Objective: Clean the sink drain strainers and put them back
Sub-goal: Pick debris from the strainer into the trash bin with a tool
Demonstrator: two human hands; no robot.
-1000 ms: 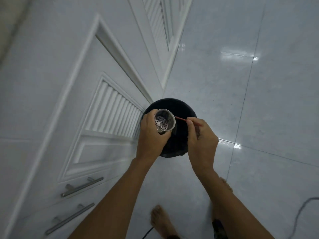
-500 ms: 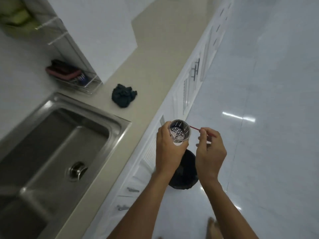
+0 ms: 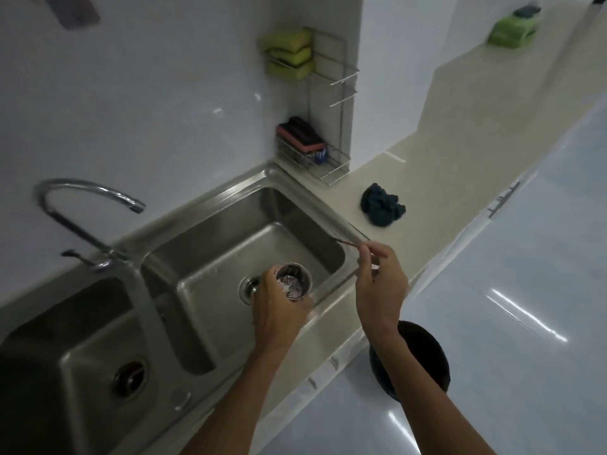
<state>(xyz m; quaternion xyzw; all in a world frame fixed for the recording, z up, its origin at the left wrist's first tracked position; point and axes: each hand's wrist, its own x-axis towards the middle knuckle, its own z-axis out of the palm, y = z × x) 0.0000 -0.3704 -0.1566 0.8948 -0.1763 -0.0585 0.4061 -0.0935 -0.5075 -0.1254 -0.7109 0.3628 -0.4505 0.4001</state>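
My left hand [image 3: 279, 310] grips a round metal drain strainer [image 3: 293, 285], cup-shaped and open side up, over the right basin [image 3: 230, 254] of the steel double sink. The open drain hole [image 3: 248, 288] of that basin shows just left of the strainer. My right hand [image 3: 381, 284] pinches a thin red stick [image 3: 349, 243] above the sink's right rim. In the left basin [image 3: 65, 366] a second strainer [image 3: 129, 378] sits in its drain.
A curved tap [image 3: 82, 221] stands behind the sink divider. A dark crumpled cloth [image 3: 382, 206] lies on the beige counter [image 3: 460, 152]. A wire rack [image 3: 325, 133] in the corner holds sponges. A black bin [image 3: 423, 356] stands on the floor below my right arm.
My view has swung from the bin on the floor up to the sink. Both hands have moved left from above the bin, carrying the strainer over the right basin and the stick over the rim.
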